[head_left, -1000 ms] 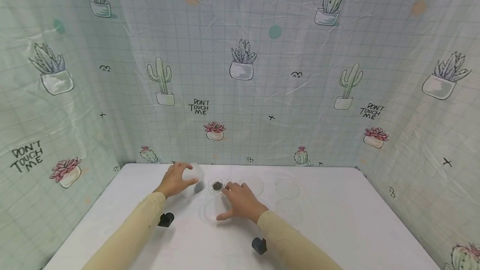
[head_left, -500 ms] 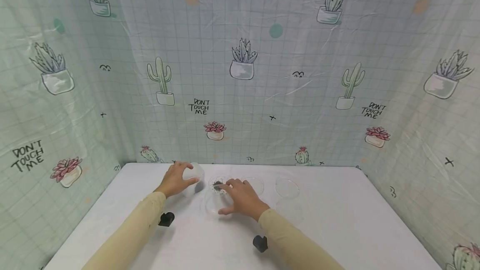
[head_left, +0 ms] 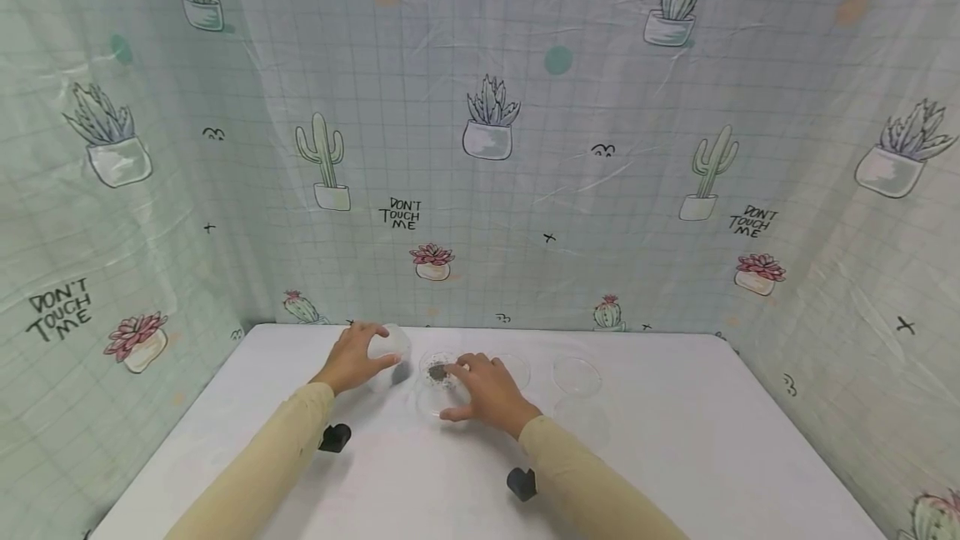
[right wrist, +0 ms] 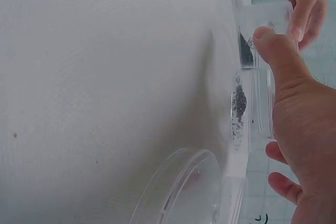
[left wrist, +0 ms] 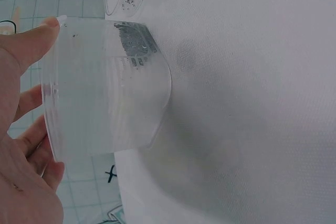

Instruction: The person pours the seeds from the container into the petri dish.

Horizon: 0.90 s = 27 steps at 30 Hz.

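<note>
My left hand (head_left: 352, 359) holds a translucent plastic tub (left wrist: 94, 93) by its rim, thumb on one side and fingers on the other. The tub is tipped over, and dark granules (left wrist: 135, 40) lie against its lower wall. To its right, a clear petri dish (head_left: 424, 360) on the table bears a small heap of dark granules (head_left: 438, 372). My right hand (head_left: 491, 397) holds a clear round lid (right wrist: 265, 111) between thumb and fingers, close to the front of that dish. Whether lid and dish touch cannot be told.
On the white table (head_left: 675, 457), another clear dish (head_left: 600, 378) stands to the right, with a faint clear round piece (head_left: 583, 422) before it. One more dish (head_left: 528, 373) is partly behind my right hand. A cactus-print curtain (head_left: 585, 257) encloses the back and sides.
My right hand has moved slightly away from me with the lid, nearer the dish of granules. My left hand and the tub stay almost still. The head view has shifted slightly.
</note>
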### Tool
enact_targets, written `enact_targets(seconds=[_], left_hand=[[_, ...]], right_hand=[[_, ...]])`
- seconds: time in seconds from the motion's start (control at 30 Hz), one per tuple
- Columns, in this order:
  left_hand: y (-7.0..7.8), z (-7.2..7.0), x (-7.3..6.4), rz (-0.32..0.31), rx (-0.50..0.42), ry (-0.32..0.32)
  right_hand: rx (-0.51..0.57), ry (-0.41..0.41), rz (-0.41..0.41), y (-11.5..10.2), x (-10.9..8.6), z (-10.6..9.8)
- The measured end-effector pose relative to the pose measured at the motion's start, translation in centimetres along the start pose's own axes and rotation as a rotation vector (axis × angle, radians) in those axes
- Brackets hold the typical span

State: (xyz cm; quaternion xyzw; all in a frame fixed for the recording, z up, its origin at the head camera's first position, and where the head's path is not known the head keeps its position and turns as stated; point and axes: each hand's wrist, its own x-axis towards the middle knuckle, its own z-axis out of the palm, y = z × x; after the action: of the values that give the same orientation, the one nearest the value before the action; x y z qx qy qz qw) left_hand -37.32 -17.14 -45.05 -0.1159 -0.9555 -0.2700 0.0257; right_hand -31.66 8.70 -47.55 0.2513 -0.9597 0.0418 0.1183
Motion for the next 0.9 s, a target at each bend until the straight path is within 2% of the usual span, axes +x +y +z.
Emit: enact_targets(seconds=[0.9], left_hand=[[0.1,-0.2,-0.2,-0.013,-0.008,-0.002]], right_hand=[[0.06,0.017,0.093,0.6,1.2,1.4]])
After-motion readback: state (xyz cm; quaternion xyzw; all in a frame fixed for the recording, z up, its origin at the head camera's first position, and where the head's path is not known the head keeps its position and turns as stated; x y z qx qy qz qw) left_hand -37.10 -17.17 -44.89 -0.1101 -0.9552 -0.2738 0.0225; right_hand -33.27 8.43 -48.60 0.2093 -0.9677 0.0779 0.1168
